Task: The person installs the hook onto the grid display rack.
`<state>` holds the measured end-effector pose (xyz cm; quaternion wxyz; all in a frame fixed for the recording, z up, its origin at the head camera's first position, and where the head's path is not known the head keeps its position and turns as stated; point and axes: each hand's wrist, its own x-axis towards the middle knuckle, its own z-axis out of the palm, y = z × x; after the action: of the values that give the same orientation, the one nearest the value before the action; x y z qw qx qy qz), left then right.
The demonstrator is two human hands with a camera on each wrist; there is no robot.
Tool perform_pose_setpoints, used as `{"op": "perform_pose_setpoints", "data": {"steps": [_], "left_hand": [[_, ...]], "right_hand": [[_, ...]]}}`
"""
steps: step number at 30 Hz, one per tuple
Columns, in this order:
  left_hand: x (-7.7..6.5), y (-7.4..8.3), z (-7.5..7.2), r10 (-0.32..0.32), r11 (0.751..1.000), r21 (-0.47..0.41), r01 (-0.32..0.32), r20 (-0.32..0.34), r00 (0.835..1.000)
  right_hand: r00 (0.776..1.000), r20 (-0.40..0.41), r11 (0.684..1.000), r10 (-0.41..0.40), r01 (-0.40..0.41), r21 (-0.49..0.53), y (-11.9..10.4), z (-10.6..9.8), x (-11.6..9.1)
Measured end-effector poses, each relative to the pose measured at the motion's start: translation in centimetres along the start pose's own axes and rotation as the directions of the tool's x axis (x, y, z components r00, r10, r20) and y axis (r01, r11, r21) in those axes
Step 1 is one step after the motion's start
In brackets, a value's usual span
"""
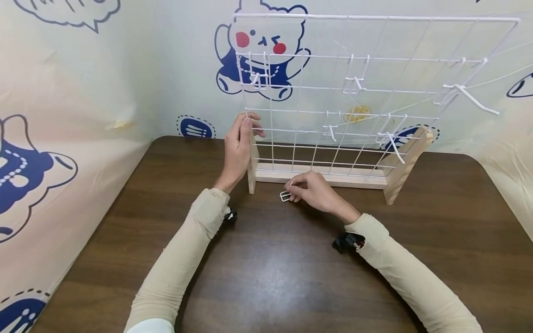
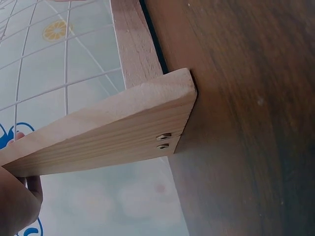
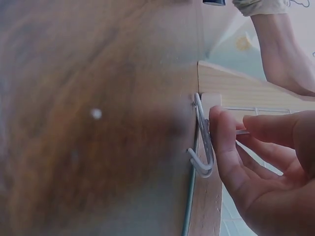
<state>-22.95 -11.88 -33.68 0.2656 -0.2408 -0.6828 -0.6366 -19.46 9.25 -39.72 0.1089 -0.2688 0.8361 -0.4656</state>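
Observation:
A white wire grid rack (image 1: 374,18) stands on the table in a wooden frame. My left hand (image 1: 238,145) grips the upper part of the left wooden side post (image 2: 113,130), thumb on the near side and fingers reaching behind. In front of the bottom wooden rail (image 1: 320,176), my right hand (image 1: 318,193) pinches a small white wire hook (image 3: 205,142) between thumb and fingers. The hook's bent end juts out past the fingertips, low over the table; part of its stem is hidden by the fingers.
Several white hooks hang on the grid, among them a long one (image 1: 476,99) at the upper right and a lower one (image 1: 394,147). The right wooden post (image 1: 405,169) bounds the rack. Behind the brown table (image 1: 266,259) hangs a patterned cloth (image 1: 183,69).

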Motion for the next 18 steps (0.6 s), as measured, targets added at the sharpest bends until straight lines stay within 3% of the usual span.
{"op": "perform_pose_setpoints", "data": {"steps": [5,18], "left_hand": [[0.0,-0.1,0.0,-0.003,1.000,0.011,0.003,-0.007,1.000],[0.0,0.1,0.0,-0.019,1.000,0.007,0.019,-0.005,1.000]], "right_hand": [[0.999,0.029,1.000,-0.013,0.013,0.013,0.0,0.1,0.0],[0.999,0.027,0.993,-0.020,0.023,-0.112,-0.9,0.2,-0.2]]}}
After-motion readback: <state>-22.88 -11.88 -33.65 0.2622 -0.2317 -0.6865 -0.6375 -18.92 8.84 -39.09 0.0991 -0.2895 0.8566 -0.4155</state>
